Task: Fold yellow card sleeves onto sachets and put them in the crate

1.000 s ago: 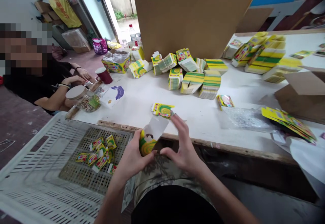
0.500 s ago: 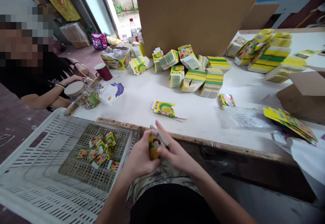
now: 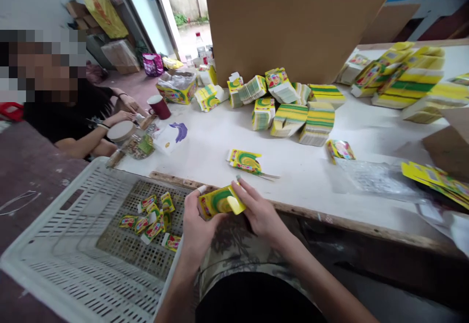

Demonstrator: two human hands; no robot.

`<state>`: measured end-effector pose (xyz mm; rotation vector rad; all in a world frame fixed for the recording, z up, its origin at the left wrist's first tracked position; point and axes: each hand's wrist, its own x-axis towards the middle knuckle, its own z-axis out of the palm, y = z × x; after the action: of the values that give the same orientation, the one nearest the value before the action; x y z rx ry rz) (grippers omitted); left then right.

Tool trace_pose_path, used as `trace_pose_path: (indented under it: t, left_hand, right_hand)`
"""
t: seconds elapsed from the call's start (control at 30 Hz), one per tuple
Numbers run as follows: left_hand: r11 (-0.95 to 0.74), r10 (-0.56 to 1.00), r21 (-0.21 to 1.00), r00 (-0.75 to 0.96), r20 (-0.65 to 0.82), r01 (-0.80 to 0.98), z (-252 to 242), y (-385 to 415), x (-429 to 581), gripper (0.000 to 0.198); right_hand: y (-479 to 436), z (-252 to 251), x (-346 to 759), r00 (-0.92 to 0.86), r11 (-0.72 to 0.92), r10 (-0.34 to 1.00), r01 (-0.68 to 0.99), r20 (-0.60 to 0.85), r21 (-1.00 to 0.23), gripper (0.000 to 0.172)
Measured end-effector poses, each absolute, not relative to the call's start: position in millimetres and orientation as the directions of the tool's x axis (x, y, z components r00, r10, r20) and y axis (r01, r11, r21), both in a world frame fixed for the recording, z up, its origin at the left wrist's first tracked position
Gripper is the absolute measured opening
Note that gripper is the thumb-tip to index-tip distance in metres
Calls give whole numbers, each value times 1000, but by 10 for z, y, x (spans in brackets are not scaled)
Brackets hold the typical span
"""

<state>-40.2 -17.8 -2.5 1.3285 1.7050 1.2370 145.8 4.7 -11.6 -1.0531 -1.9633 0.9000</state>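
Just right of the crate point(image 3: 73, 245), the left hand point(image 3: 198, 223) has its fingers gripping a yellow carton point(image 3: 218, 203); the right hand point(image 3: 259, 214) touches its flap end, grip unclear. Beyond the crate stands a jar point(image 3: 138, 146); rightward, a loose carton point(image 3: 245, 161) fronts carton stacks point(image 3: 317, 121).

One yellow box point(image 3: 216, 203) is held. One basket point(image 3: 88, 237) has at least eight small boxes point(image 3: 154, 230) inside. There is one mug point(image 3: 159, 107), one jar point(image 3: 139, 147) and one pink bag point(image 3: 153, 64).
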Motion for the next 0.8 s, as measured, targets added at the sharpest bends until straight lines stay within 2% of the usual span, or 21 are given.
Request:
trace_pose_path:
  t: [0.07,0.1,0.17,0.3,0.43,0.63,0.7,0.8]
  left_hand:
    - [100,928,992,-368,-66,75,-15,-177,-350,67]
    - [117,916,992,-380,-126,-48,-19,-174,-325,63]
    - [121,900,977,-396,-183,-177,-35,-167,-293,53]
    - [101,893,983,-422,-157,-153,-53,-182,-296,41]
    - [108,899,994,-425,-108,-25,-52,-215,-342,40]
    - [115,906,984,-391,-160,-135,-5,-201,-341,44]
    - [100,908,984,-391,-152,-150,34,-195,-276,41]
    - [99,921,978,-355,-160,-183,78,-198,-156,38]
  right_hand:
    - [73,-122,1469,-309,414,900,388,307,-824,52]
    - [83,-136,1468,-282,423,900,392,332,-817,50]
    - [90,-195,1450,-302,480,872,384,384,-789,50]
    - [76,-386,1386,-377,584,807,385,455,-715,45]
    - [88,-456,1404,-431,582,803,419,412,-696,36]
    - [140,-260,1576,-541,557,781,380,311,-738,27]
    - [133,-233,1578,-477,508,822,366,312,-780,23]
    - [84,-243,1485,-276,320,928,258,248,-911,25]
